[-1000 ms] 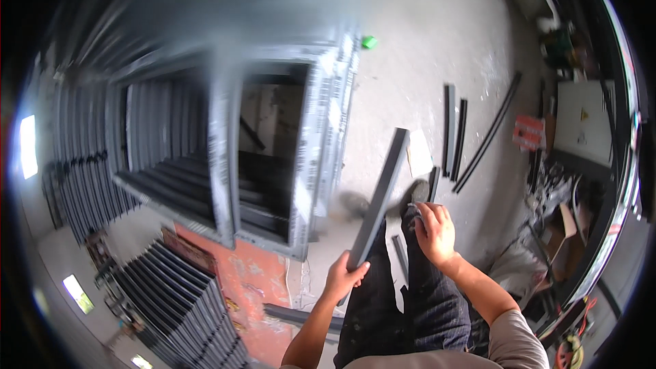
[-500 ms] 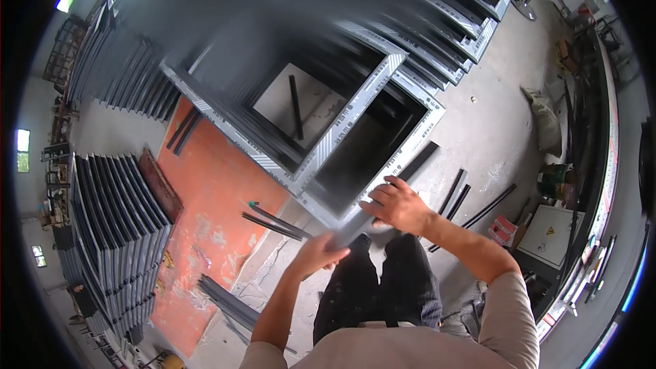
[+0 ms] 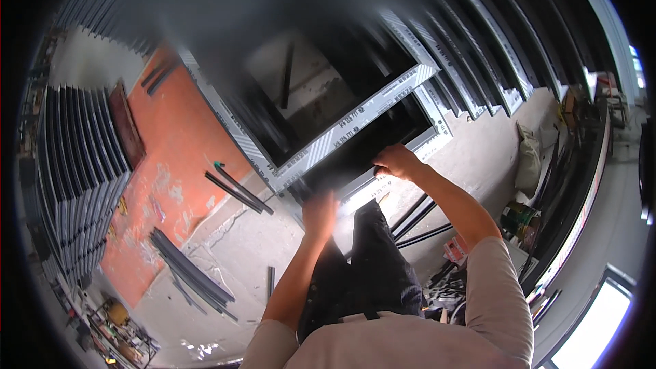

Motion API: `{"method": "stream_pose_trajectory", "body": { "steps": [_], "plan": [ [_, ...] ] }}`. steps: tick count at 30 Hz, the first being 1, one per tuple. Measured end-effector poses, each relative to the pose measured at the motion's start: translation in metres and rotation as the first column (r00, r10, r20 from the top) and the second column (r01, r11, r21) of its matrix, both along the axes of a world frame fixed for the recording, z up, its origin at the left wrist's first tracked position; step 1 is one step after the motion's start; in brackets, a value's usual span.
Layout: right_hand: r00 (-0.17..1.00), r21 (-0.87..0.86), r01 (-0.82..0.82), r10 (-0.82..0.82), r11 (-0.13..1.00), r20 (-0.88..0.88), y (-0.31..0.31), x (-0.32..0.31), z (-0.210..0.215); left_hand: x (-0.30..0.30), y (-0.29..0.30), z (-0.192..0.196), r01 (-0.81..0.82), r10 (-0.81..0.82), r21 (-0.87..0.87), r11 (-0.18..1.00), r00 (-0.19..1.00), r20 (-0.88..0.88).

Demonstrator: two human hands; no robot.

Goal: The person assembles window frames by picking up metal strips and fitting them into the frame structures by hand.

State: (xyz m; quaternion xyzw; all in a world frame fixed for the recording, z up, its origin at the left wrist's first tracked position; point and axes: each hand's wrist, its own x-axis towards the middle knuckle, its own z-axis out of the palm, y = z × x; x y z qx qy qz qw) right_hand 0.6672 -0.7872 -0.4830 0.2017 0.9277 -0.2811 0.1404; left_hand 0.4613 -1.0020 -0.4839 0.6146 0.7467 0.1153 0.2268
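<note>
In front of me stand window frames with dark profiles and pale printed protective film. The nearest frame (image 3: pixel 441 123) has its near bar running close to my legs. A dark grey strip (image 3: pixel 360 180) lies along that bar's inner edge. My right hand (image 3: pixel 400 162) is closed on the strip's right part, fingers curled over it. Over the strip's left part is my left hand (image 3: pixel 320 213), smeared by motion, so its fingers cannot be read. Another filmed frame (image 3: pixel 355 121) leans just beyond, overlapping the nearest one. Dark blur hides the far parts of both.
Many dark frames (image 3: pixel 471 48) stand in rows at the far right. Stacked dark profiles (image 3: pixel 82 157) rise at the left beside an orange floor sheet (image 3: pixel 184 143). Loose dark strips (image 3: pixel 191 266) lie on the floor at the lower left. A green bucket (image 3: pixel 519 217) stands at the right.
The grey strip, held outside the near bar before, now lies along its inner edge. Both hands have moved up and farther over the frame. The whole view has turned and shifted.
</note>
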Motion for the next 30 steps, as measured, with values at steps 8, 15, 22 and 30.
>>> {"method": "stream_pose_trajectory", "body": {
  "steps": [8, 15, 22, 30],
  "plan": [
    [0.998, -0.02, -0.036, 0.035, 0.999, -0.056, 0.007, 0.01, -0.032, 0.019, -0.005, -0.018, -0.088, 0.082, -0.079, 0.993, 0.994, -0.074],
    [0.983, -0.016, -0.045, 0.042, 0.999, -0.181, 0.011, 0.013, -0.018, 0.041, 0.001, -0.02, -0.237, 0.239, 0.036, 0.971, 0.957, -0.164],
    [0.968, 0.089, -0.091, 0.109, 0.992, -0.224, 0.003, 0.009, -0.02, 0.047, -0.007, -0.021, -0.389, 0.403, 0.138, 0.911, 0.911, -0.089],
    [0.965, 0.062, -0.059, 0.073, 0.996, -0.252, 0.002, 0.008, -0.03, 0.037, 0.0, -0.022, -0.402, 0.434, 0.253, 0.88, 0.896, -0.089]
  ]
}}
